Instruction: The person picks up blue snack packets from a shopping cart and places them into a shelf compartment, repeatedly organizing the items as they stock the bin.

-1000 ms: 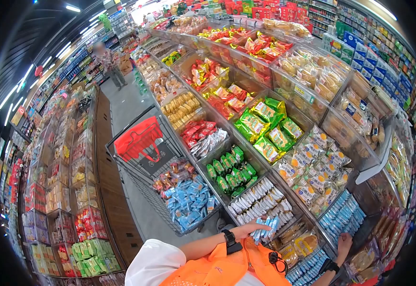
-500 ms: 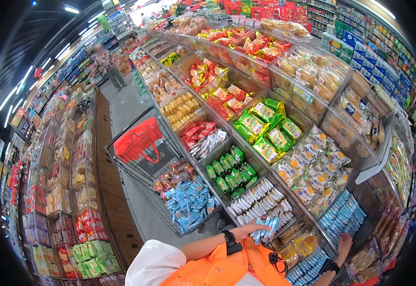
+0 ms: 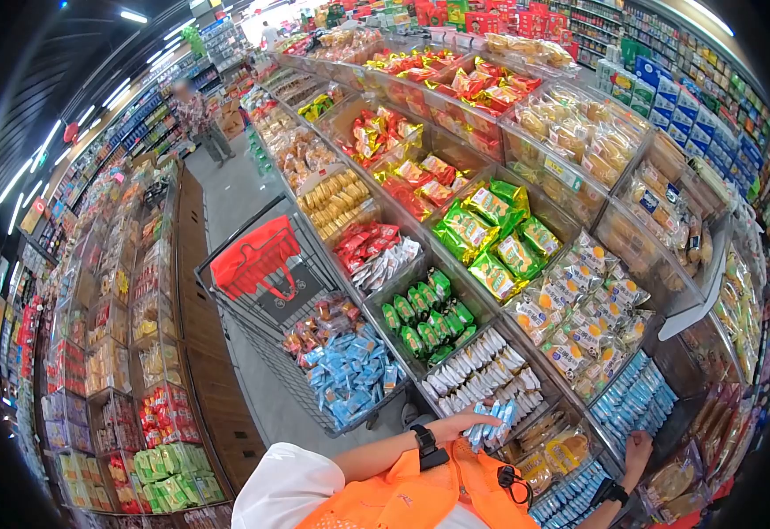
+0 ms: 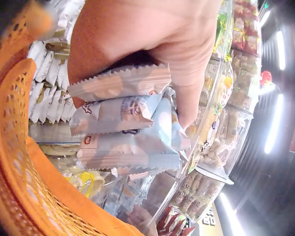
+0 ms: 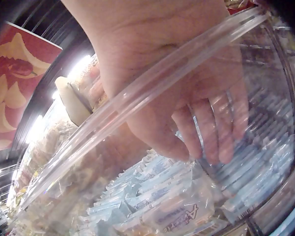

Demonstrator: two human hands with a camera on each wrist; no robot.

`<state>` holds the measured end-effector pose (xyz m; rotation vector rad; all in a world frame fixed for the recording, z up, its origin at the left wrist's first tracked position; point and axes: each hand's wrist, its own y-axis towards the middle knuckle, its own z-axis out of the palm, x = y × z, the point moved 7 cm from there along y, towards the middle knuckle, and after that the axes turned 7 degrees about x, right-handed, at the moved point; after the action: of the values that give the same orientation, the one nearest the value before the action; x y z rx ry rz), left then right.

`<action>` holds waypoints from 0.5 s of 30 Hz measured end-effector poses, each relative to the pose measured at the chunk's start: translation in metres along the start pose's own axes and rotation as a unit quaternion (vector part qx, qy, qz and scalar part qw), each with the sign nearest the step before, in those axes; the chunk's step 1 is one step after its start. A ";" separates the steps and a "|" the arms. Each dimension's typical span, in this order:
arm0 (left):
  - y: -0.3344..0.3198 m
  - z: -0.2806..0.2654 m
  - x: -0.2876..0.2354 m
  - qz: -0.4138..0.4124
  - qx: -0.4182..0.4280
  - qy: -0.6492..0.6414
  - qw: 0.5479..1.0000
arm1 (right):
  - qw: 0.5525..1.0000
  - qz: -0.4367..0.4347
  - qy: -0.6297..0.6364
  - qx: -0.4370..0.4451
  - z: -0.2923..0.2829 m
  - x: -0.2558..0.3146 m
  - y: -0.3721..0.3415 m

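Observation:
My left hand [image 3: 461, 423] grips a bunch of small blue snack packets [image 4: 130, 115] in front of the orange vest; their crimped ends stick out past the fingers in the left wrist view. At the right, my right hand [image 3: 638, 450] reaches into a clear-walled bin of similar blue packets [image 3: 636, 401]. Through the bin's clear wall [image 5: 137, 93] in the right wrist view, the fingers [image 5: 209, 130] point down loosely, with thumb and fingertips right at the packets. No packet shows lifted in that hand.
A shopping cart [image 3: 257, 357] stands to the left, holding loose blue packets [image 3: 349, 370], brownish packets and a red bag [image 3: 252, 256]. Bins of green packets [image 3: 429, 317], white packets [image 3: 482, 375] and other snacks line the display. Farther down the aisle stands a person [image 3: 200, 119].

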<state>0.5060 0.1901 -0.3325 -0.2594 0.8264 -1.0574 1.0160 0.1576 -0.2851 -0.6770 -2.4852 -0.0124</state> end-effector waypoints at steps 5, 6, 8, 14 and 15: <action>0.011 -0.010 0.010 -0.002 0.012 -0.009 1.000 | 1.000 -0.009 0.003 -0.006 0.005 -0.013 0.005; 0.009 -0.009 0.009 -0.004 0.008 -0.010 1.000 | 1.000 -0.007 0.003 -0.006 0.005 -0.013 0.005; 0.011 -0.012 0.009 0.000 -0.002 -0.001 1.000 | 1.000 -0.003 0.003 -0.006 0.004 -0.010 0.004; 0.013 -0.013 0.012 0.002 -0.002 -0.003 1.000 | 1.000 0.012 -0.003 0.007 0.001 0.000 0.001; 0.016 -0.015 0.014 0.003 -0.004 0.002 1.000 | 1.000 0.001 0.003 0.002 0.001 0.000 0.001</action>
<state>0.5087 0.1889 -0.3581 -0.2607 0.8349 -1.0488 1.0157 0.1588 -0.2860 -0.6773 -2.4777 -0.0080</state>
